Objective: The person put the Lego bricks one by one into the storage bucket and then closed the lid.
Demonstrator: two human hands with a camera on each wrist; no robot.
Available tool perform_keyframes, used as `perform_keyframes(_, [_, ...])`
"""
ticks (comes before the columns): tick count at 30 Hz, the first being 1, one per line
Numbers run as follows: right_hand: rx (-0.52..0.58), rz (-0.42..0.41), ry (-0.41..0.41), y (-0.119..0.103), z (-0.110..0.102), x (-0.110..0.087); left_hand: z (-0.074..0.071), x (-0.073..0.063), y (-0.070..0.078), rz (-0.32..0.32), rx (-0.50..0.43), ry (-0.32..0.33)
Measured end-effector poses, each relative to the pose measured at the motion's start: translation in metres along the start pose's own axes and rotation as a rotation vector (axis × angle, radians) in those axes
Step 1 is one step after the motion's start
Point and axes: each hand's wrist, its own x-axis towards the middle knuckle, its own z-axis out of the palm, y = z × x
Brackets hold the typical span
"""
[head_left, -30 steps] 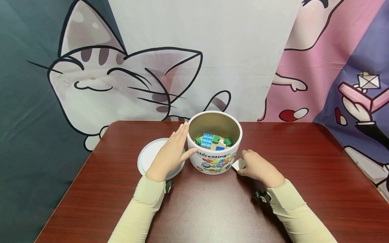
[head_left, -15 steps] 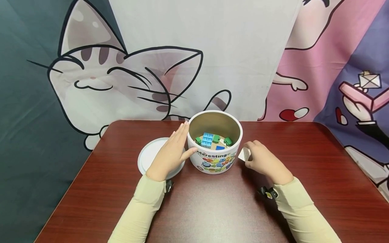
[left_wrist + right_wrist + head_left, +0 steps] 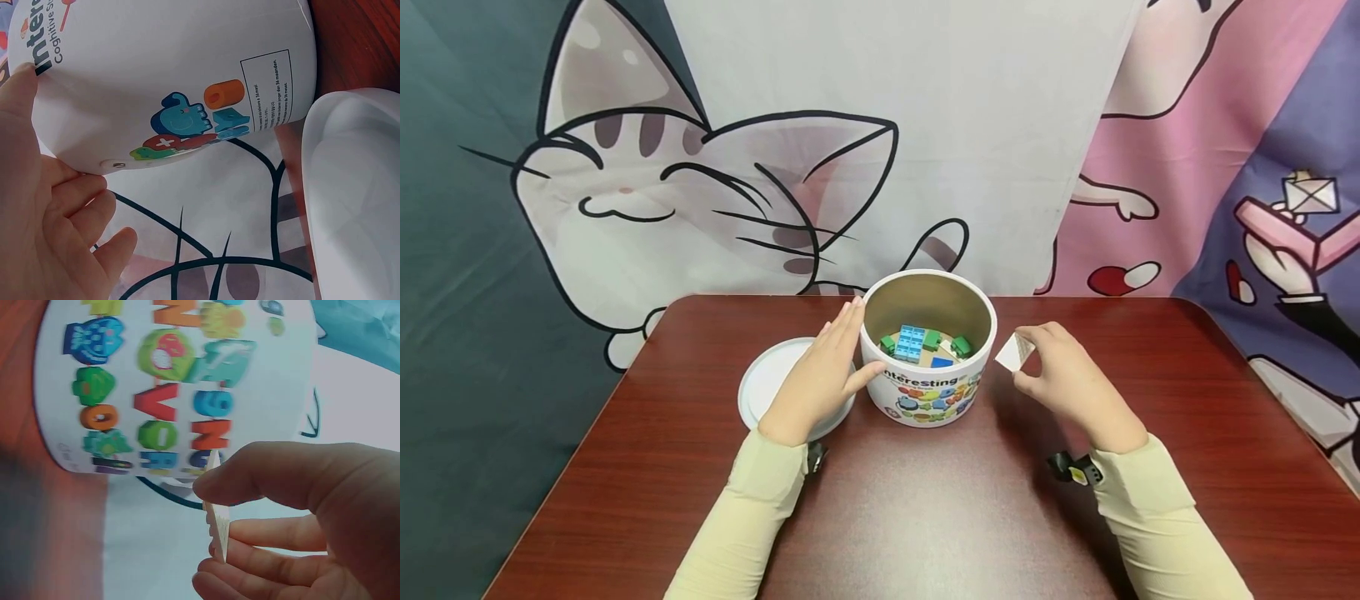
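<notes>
A white round bucket (image 3: 928, 410) with colourful printed shapes stands upright on the table, its top uncovered. Inside lie a light blue brick (image 3: 909, 343), a green piece (image 3: 961, 347) and other small pieces. My left hand (image 3: 820, 375) rests against the bucket's left side, fingers straight and thumb across its front. To the right of the bucket, above the table, my right hand (image 3: 1071, 379) pinches a small flat white piece (image 3: 1013, 352) between thumb and fingers. In the right wrist view this piece (image 3: 219, 528) appears edge-on, with small bumps along one side.
A white round lid (image 3: 767, 379) lies on the table left of the bucket, partly behind the left hand. The reddish-brown wooden table (image 3: 925, 517) ends at a cartoon-printed cloth backdrop (image 3: 1000, 150) close behind the bucket.
My right hand has lifted the white piece up from low beside the bucket and moved it a little to the right. The left hand and bucket stay put.
</notes>
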Motion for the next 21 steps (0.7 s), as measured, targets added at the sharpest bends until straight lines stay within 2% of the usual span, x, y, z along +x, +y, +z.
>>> perform_keyframes(10, [0.021,0.015,0.150,-0.013,-0.018,-0.006,-0.001,-0.001,0.000,0.006,-0.003,0.005])
perform_keyframes(21, [0.103,-0.044,0.319,-0.028,-0.012,-0.007,-0.001,-0.001,0.001,0.002,-0.010,-0.003])
